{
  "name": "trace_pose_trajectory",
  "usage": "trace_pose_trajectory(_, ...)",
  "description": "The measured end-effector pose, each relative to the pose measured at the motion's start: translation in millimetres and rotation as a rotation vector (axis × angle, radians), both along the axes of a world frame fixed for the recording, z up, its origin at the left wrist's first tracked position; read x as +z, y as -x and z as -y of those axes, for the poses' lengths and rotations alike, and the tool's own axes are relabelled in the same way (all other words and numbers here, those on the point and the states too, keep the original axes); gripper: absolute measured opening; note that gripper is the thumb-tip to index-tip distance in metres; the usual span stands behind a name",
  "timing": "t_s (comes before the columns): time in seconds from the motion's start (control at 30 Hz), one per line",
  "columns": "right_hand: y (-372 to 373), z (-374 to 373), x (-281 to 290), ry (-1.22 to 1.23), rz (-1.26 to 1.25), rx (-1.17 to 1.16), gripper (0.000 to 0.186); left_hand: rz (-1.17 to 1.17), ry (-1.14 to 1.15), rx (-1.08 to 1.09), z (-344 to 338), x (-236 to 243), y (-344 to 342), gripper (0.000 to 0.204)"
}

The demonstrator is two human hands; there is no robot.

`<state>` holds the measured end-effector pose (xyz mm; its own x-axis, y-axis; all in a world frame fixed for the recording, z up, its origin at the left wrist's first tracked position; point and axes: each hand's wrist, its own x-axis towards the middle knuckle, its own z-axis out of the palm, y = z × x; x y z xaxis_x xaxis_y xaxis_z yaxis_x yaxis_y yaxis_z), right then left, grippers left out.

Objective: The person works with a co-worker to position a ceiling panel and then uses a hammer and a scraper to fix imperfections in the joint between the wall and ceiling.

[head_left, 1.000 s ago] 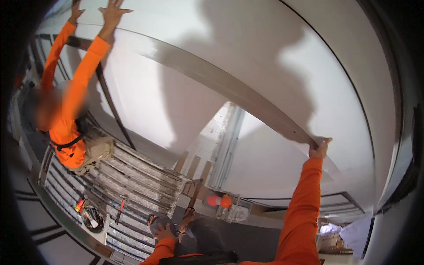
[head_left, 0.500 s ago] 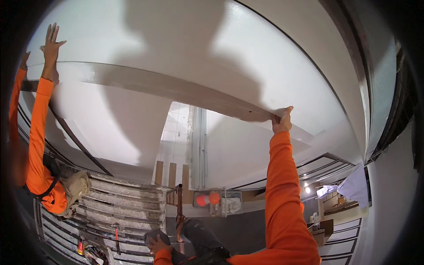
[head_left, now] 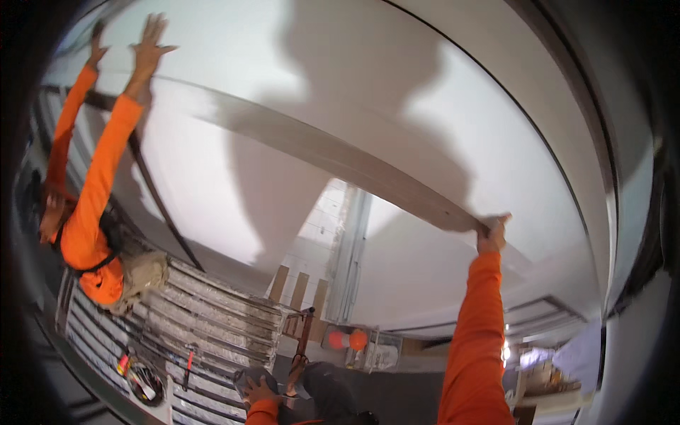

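Note:
My right hand (head_left: 494, 235) is raised at the end of a long, narrow beige plank (head_left: 354, 163), closed around its edge with the thumb sticking out. The plank runs up and left along a white ceiling panel (head_left: 297, 85) and appears to lie against it. Low in the picture, my left hand (head_left: 259, 392) rests on my dark grey knee with its fingers spread, holding nothing. On the left, a co-worker (head_left: 92, 241) in orange reaches up with both arms. One of the co-worker's hands (head_left: 149, 48) is flat against the white surface near the plank's far end.
Below the co-worker is a slatted, stained platform (head_left: 219, 301) with a red-handled hammer (head_left: 189, 367) and a container of tools (head_left: 147, 382). A rusty metal frame post (head_left: 303, 340) rises beside my knees. Two orange-red round things (head_left: 347, 340) sit lower down near short wooden boards (head_left: 299, 290).
My view has shifted, so the plank, co-worker and platform sit farther right and mostly lower. My right hand keeps its hold on the plank; my left stays on my knee.

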<state>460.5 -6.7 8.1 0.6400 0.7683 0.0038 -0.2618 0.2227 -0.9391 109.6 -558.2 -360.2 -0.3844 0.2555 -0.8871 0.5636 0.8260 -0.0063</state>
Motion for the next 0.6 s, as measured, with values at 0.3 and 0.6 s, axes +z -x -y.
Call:
trace_pose_trajectory(0.3,-54,-23,-10,-0.051,0.099,0.177,0.067,0.048,-0.102,0.011,21,1,-9,0.105)
trace_pose_trajectory(0.6,-38,-7,17,-0.015,0.215,0.117,0.078,0.139,-0.08,0.049,21,17,-20,0.086)
